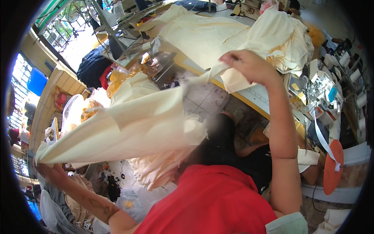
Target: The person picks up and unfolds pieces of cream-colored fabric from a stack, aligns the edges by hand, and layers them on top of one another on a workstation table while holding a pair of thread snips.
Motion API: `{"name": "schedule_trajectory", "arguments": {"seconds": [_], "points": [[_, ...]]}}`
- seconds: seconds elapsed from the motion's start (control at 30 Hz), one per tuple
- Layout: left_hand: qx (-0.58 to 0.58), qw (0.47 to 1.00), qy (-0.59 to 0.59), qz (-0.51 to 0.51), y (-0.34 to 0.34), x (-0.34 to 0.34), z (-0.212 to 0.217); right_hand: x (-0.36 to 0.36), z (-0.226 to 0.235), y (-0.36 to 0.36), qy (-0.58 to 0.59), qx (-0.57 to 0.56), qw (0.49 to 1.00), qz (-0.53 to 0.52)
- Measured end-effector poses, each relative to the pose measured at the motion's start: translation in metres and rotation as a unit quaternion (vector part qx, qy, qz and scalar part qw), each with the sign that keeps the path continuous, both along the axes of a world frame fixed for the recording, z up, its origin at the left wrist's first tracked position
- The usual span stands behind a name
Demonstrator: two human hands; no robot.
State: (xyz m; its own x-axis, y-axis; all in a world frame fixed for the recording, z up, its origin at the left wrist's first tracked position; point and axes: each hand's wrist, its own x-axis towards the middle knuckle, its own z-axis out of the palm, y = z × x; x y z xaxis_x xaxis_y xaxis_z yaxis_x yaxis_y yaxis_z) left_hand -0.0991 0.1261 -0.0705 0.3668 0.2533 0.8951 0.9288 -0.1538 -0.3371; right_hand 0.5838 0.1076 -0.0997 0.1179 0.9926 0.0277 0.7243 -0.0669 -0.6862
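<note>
A large piece of cream fabric (pixel 128 132) is stretched in the air between my two hands, spanning from lower left to upper right. My left hand (pixel 50 171), far out at the left, is closed on one corner; the cloth partly covers its fingers. Over the table edge, my right hand (pixel 249 66) grips the other end, where the cloth narrows into a twisted strip. Part of the cloth is smeared by motion. Below it hangs a bunched stack of similar cream pieces (pixel 156 167), beside my left leg.
Ahead stands a work table (pixel 253 99) with cream cloth (pixel 202 35) spread on it and a heaped cloth pile (pixel 290 43) at its right. At right are a cluttered machine (pixel 319 85) and an orange disc (pixel 333 167). Dark garments (pixel 93 66) and plastic bags (pixel 74 111) lie left.
</note>
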Motion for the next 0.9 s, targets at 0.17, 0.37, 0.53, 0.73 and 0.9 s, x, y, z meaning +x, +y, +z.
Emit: {"name": "schedule_trajectory", "arguments": {"seconds": [0.17,0.37,0.53,0.73,0.9], "points": [[-0.017,1.000,-0.006,-0.009,-0.003,-0.004,0.000,-0.079,-0.016,0.001,0.102,-0.044,0.975,0.191],[0.009,0.999,-0.040,-0.003,-0.016,-0.013,-0.002,-0.128,-0.059,0.027,0.053,0.168,0.943,0.284],[-0.089,0.985,-0.124,-0.079,-0.035,-0.007,0.008,-0.116,-0.014,0.007,0.113,0.135,0.921,0.346],[-0.518,0.585,-0.549,-0.296,0.042,0.052,-0.002,-0.064,0.058,0.086,0.346,0.092,0.915,0.187],[-0.253,0.760,-0.532,-0.274,0.155,0.069,0.005,-0.078,0.059,0.158,0.393,0.312,0.850,0.163]]}}
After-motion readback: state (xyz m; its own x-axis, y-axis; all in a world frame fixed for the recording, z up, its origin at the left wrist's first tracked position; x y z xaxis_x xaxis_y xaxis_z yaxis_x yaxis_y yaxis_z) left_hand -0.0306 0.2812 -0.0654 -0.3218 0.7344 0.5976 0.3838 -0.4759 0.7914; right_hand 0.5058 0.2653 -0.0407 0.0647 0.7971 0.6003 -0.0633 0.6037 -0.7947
